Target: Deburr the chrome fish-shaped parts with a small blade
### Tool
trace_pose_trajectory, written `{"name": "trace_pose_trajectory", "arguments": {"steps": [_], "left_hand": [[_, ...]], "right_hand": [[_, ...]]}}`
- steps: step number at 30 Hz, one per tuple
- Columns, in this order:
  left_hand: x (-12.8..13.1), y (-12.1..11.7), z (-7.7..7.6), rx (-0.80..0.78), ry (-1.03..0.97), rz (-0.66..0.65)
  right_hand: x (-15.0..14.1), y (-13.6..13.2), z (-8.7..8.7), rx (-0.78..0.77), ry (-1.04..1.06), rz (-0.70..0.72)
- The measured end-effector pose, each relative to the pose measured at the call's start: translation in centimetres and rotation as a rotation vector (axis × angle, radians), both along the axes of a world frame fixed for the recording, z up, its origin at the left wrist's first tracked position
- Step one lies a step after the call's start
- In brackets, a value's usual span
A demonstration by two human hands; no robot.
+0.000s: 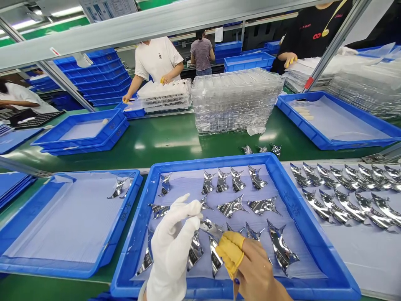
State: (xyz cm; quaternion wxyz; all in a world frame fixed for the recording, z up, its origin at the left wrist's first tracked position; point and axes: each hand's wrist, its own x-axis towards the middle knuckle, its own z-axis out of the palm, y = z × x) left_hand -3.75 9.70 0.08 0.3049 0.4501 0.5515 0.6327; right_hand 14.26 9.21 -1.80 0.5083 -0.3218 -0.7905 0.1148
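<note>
My left hand (173, 246), in a white glove, is over the middle blue tray (283, 188). Its thumb and fingers pinch a shiny chrome fin-shaped part (210, 228). My right hand (250, 267) is bare except for yellow finger cots. Its thumb tip rests on another chrome part (215, 259) lying in the tray. Several more chrome parts (232, 207) lie spread on the pale liner around both hands.
A blue tray (125, 209) at left holds two chrome parts (118, 188). Rows of chrome parts (344, 196) lie on a sheet at right. Stacked clear blister trays (234, 100) and more blue trays (316, 133) stand on the green belt. Other people work across the line.
</note>
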Motion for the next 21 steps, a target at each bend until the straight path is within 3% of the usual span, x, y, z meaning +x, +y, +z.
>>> {"name": "trace_pose_trajectory", "arguments": {"steps": [4,9,14,17,21], "left_hand": [[0.1,-0.6,0.2,0.149,0.115,-0.030],[0.0,-1.1,0.9,0.310,0.320,-0.108],[0.0,-1.1,1.7,0.334,0.379,-0.187],[0.4,-0.9,1.9,0.251,0.215,-0.151],[0.8,-0.5,2.0,-0.049,-0.031,-0.012]], "right_hand": [[-0.2,0.4,-0.4,-0.056,0.047,-0.020],[-0.8,0.7,-0.7,-0.373,0.166,0.044],[-1.2,0.8,-0.5,-0.585,0.337,0.149],[-1.2,0.6,-0.1,-0.675,0.395,0.199],[-1.2,0.3,1.0,-0.845,0.461,0.264]]}}
